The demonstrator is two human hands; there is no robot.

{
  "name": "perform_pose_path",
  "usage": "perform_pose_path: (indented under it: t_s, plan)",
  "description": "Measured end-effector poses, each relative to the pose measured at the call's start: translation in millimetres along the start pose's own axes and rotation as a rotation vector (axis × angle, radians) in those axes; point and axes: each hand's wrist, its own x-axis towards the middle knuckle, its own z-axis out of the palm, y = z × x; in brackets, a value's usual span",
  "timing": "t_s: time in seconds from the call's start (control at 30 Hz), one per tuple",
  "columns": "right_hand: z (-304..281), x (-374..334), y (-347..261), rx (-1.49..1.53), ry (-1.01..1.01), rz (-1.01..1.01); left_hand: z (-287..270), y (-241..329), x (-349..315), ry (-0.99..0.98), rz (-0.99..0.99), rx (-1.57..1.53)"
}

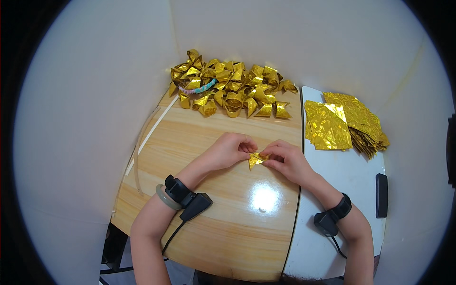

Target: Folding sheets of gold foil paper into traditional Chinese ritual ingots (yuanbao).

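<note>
Between my two hands, just above the wooden table, is a small piece of folded gold foil paper (256, 159) with a pointed lower corner. My left hand (232, 149) pinches its left side with thumb and fingers. From the other side my right hand (288, 160) grips the right end, its fingertips hiding part of the folds. Beyond the hands lies a pile of finished-looking gold foil ingot shapes (233, 86), curled and pointed at the ends.
A pink and turquoise braided band (198, 89) rests on the pile. Stacked flat gold foil sheets (327, 125) lie on the white table (327, 190) at right, near a black bar (381, 195). Pale walls surround the wooden table (223, 237). Cabled black devices sit on both wrists.
</note>
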Motion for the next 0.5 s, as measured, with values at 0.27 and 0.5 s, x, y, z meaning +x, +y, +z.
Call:
perform_pose_path:
  t_s: [0.27, 0.5]
  plan:
    - [1.3, 1.2, 0.7, -0.056, 0.025, -0.028, 1.2, 5.2, -0.4, 0.001, 0.01, 0.1]
    - [3.1, 2.3, 0.7, -0.008, 0.039, 0.035, 9.5, -2.0, 0.0, 0.084, 0.022, 0.079]
